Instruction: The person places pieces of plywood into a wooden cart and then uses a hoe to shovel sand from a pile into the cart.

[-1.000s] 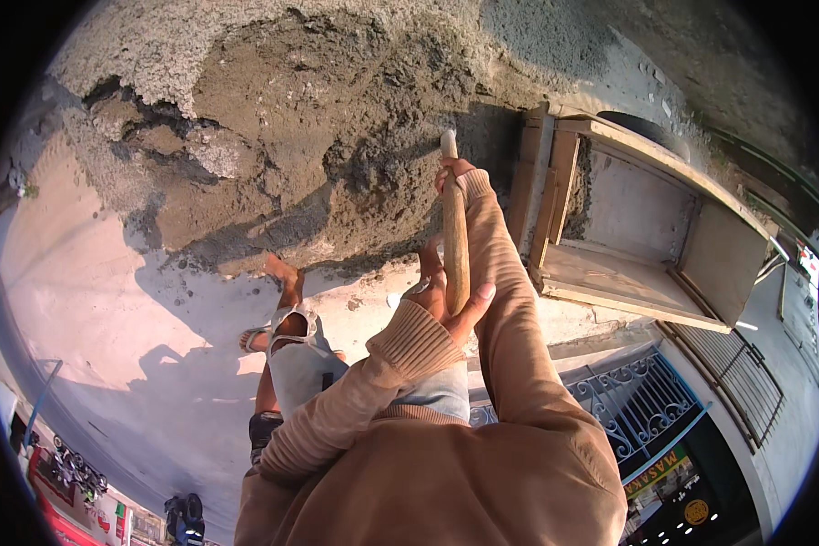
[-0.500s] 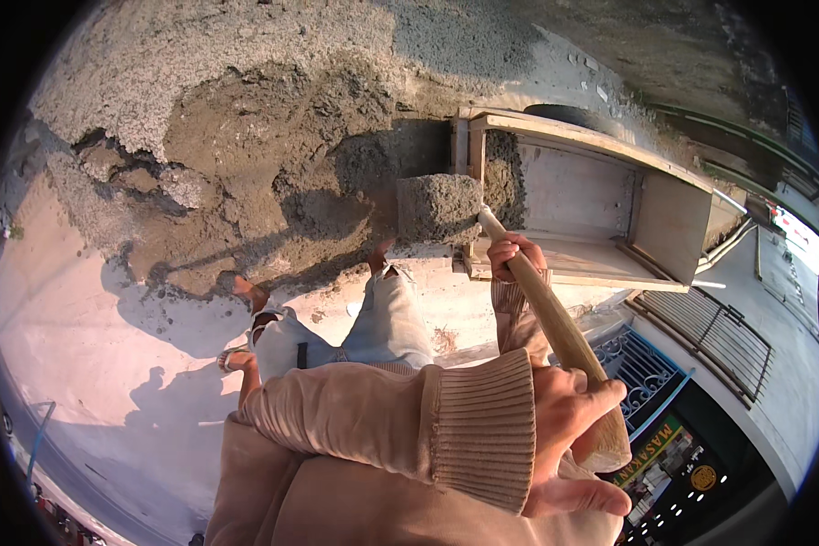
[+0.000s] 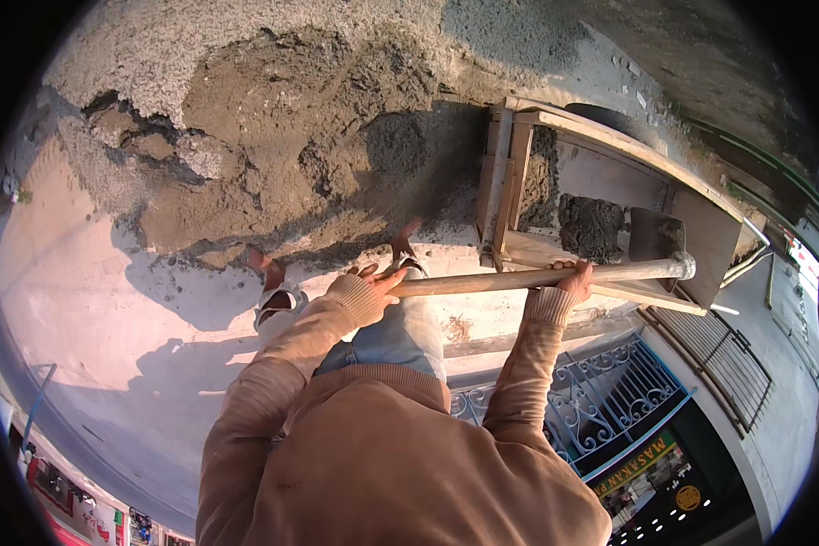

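Green-yellow shop sign (image 3: 630, 462), lower right

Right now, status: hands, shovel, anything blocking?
Left hand and right hand both grip the shovel handle. Blade over the wooden box, clump of wet mix inside. Nothing in the way.

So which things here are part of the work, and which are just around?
In use:
left hand
right hand
shovel
wooden box
wet mix pile

Just around:
blue railing
shopfront
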A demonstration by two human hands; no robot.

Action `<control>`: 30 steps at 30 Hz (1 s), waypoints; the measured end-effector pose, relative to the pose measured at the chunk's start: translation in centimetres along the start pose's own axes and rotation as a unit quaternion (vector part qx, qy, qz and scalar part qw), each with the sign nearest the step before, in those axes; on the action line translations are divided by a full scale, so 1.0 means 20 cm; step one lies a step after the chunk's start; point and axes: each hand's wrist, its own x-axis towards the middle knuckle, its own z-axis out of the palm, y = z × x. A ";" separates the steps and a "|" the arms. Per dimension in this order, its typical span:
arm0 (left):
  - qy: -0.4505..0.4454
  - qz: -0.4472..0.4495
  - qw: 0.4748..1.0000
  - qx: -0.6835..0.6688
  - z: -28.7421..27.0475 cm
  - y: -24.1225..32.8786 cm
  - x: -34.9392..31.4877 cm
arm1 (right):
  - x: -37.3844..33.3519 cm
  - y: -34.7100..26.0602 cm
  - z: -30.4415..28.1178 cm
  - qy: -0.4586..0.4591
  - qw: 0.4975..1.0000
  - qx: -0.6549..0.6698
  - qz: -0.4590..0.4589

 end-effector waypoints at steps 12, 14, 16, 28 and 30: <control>0.139 -0.093 0.941 -0.293 0.59 -0.39 0.03 | -0.73 0.49 0.67 -0.294 0.944 -0.107 -0.105; 0.147 -0.204 0.910 -0.329 0.76 -0.63 -0.28 | -0.89 1.11 0.72 -0.318 0.927 -0.198 -0.019; 0.135 -0.247 0.901 -0.329 0.86 -0.74 -0.45 | -0.95 1.81 0.67 -0.308 0.902 -0.251 0.168; 0.147 -0.112 0.921 -0.342 -0.21 0.07 -0.49 | -0.50 1.75 0.67 -0.292 0.657 -0.081 0.691; 0.187 0.004 0.906 -0.380 -0.32 0.26 -0.51 | -0.64 1.33 0.63 -0.228 0.666 0.013 0.710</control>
